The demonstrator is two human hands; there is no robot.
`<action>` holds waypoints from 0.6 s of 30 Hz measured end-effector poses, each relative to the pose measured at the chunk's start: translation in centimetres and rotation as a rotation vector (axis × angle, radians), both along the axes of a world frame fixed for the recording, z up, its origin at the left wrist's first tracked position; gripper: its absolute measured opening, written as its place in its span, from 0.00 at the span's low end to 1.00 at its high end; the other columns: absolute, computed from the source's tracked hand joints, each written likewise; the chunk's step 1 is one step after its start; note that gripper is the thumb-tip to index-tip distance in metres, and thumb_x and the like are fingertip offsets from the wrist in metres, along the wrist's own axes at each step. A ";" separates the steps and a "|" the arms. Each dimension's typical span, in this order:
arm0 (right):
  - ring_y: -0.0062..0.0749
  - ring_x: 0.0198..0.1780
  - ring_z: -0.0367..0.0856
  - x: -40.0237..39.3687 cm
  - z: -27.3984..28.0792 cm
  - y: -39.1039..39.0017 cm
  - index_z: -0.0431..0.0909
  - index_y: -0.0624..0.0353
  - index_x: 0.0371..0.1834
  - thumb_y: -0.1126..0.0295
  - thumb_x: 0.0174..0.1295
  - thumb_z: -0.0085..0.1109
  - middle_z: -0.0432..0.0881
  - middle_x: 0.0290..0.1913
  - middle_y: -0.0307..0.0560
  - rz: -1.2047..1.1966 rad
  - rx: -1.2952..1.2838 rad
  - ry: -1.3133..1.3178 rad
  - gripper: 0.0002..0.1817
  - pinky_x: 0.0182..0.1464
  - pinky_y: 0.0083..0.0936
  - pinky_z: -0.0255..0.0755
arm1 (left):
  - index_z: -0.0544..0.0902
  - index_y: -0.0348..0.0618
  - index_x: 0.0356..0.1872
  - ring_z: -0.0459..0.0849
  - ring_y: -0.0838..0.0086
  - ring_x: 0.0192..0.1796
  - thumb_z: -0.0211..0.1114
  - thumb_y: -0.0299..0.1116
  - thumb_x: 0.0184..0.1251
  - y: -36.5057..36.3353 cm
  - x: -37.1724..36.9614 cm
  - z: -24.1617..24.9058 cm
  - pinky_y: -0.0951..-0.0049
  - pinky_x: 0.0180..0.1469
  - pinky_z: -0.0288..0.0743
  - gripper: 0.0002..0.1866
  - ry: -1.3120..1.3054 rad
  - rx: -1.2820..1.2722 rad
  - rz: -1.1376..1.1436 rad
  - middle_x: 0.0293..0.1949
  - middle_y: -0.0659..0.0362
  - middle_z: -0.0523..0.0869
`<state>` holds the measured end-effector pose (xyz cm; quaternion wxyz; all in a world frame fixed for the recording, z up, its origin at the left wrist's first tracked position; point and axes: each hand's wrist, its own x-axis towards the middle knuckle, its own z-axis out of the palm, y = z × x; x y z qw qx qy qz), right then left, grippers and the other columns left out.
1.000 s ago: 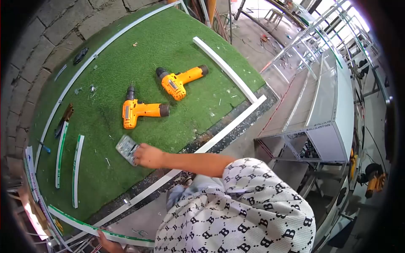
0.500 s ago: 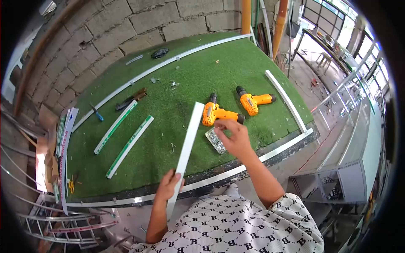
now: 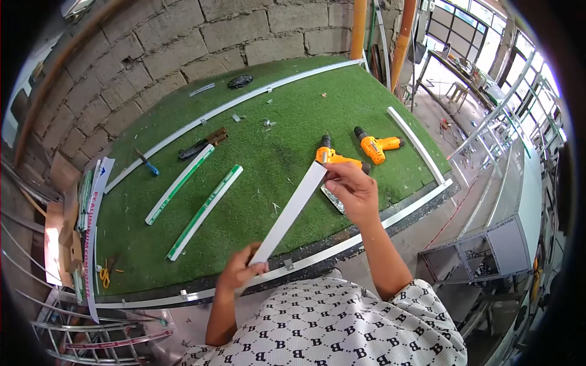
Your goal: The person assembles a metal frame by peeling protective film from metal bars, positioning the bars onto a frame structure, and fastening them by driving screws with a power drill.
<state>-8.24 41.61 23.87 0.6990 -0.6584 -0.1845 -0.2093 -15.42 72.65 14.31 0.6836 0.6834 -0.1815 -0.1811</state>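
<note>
A white rectangular aluminium bar (image 3: pixel 292 208) slants up and to the right across the front of the table. My left hand (image 3: pixel 240 268) is closed around its lower end. At the upper end, the thumb and fingers of my right hand (image 3: pixel 355 190) are pinched on the bar's tip; any small piece between them is hidden. Just behind that hand lies an orange cordless drill (image 3: pixel 326 150), partly covered. A second orange drill (image 3: pixel 381 146) lies to its right. A small tray of screws (image 3: pixel 332 199) sits beneath my right hand, mostly hidden.
Two white bars with green film (image 3: pixel 180 184) lie left on the green turf-covered table (image 3: pixel 268 180). A long metal frame edge (image 3: pixel 238 100) runs along the back, and another bar (image 3: pixel 418 145) on the right. A blue-handled tool (image 3: pixel 148 165) and yellow-handled scissors (image 3: pixel 105 276) are left.
My right hand has moved from above the screw tray to the bar's upper end. The bar has tilted further right, and my view has shifted slightly.
</note>
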 end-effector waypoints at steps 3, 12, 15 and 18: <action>0.22 0.37 0.79 -1.1 2.5 2.1 0.82 0.59 0.52 0.82 0.54 0.68 0.77 0.40 0.42 -0.072 -0.134 -0.159 0.20 0.43 0.18 0.76 | 0.67 0.26 0.63 0.80 0.73 0.24 0.55 0.52 0.72 0.6 -0.9 -2.2 0.74 0.25 0.73 0.35 0.399 -0.384 -0.254 0.25 0.54 0.81; 0.24 0.33 0.82 -2.2 5.7 4.5 0.80 0.62 0.42 0.80 0.53 0.67 0.77 0.39 0.44 -0.294 -0.420 -0.190 0.12 0.38 0.21 0.80 | 0.67 0.28 0.64 0.75 0.72 0.20 0.46 0.59 0.74 0.5 -3.8 -2.7 0.74 0.23 0.70 0.38 0.434 -0.372 -0.171 0.22 0.54 0.79; 0.26 0.32 0.82 -1.0 4.8 3.4 0.80 0.63 0.39 0.78 0.55 0.67 0.77 0.36 0.45 -0.175 -0.309 -0.148 0.09 0.36 0.21 0.79 | 0.73 0.36 0.62 0.81 0.76 0.27 0.51 0.51 0.76 1.0 -3.9 -1.2 0.74 0.30 0.78 0.28 0.303 -0.208 -0.028 0.28 0.56 0.82; 0.27 0.31 0.80 -0.9 4.8 2.4 0.80 0.64 0.35 0.76 0.55 0.66 0.77 0.34 0.46 -0.079 -0.220 -0.061 0.06 0.35 0.21 0.76 | 0.76 0.35 0.57 0.81 0.76 0.27 0.54 0.53 0.74 1.2 -4.3 -0.6 0.74 0.31 0.79 0.28 0.173 -0.007 0.103 0.28 0.56 0.82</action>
